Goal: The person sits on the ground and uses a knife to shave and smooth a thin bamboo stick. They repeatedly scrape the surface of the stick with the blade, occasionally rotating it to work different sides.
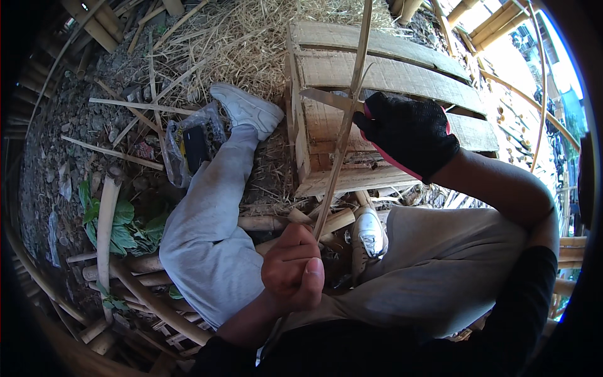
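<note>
A long, thin bamboo strip (pixel 337 162) runs upward from my lap past the top of the view. My bare left hand (pixel 293 267) is closed in a fist around its lower part. My right hand (pixel 411 132), in a black glove with a pink-red palm side, grips a knife. The knife blade (pixel 326 98) lies across the strip, pointing left, and a thin curled sliver stands up beside it. The knife's handle is mostly hidden in the glove. Just beyond my hands is a slatted wooden crate (pixel 383 69).
Straw and shavings (pixel 245 47) cover the ground behind the crate. A clear plastic bag (pixel 179 154) with a dark flat object lies left of my leg. Green leaves (pixel 122 223) and several bamboo poles (pixel 151 301) are at the lower left. Cut bamboo pieces (pixel 267 223) lie between my legs.
</note>
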Demonstrator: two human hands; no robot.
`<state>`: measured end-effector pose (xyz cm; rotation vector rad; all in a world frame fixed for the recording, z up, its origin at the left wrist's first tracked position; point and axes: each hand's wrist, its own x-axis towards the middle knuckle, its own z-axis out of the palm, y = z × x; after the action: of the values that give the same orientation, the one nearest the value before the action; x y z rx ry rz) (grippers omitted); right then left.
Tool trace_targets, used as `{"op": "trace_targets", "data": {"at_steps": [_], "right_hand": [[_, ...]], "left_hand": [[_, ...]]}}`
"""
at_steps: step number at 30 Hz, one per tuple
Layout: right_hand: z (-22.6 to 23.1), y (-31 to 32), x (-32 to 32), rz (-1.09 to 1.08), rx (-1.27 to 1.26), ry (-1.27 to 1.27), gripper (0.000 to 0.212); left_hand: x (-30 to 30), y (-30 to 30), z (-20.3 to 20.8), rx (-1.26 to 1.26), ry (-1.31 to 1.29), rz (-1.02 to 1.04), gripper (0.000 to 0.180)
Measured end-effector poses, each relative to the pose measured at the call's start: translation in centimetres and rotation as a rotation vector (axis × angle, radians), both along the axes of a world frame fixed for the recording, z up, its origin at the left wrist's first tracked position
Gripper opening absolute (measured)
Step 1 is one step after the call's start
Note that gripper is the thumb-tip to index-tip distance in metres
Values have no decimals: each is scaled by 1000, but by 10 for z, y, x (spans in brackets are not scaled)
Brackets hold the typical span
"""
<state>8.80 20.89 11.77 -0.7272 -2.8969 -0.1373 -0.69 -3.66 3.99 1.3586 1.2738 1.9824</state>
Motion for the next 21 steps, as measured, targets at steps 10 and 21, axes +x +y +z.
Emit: {"op": "trace_targets", "data": {"at_steps": [10,21], "right_hand": [[2,1,1,-1,6,-14,27],[-2,0,0,12,13,14,28]], "left_hand": [[6,2,1,-60,-28,22,32],[-4,-2,0,17,123,-68,25]]}}
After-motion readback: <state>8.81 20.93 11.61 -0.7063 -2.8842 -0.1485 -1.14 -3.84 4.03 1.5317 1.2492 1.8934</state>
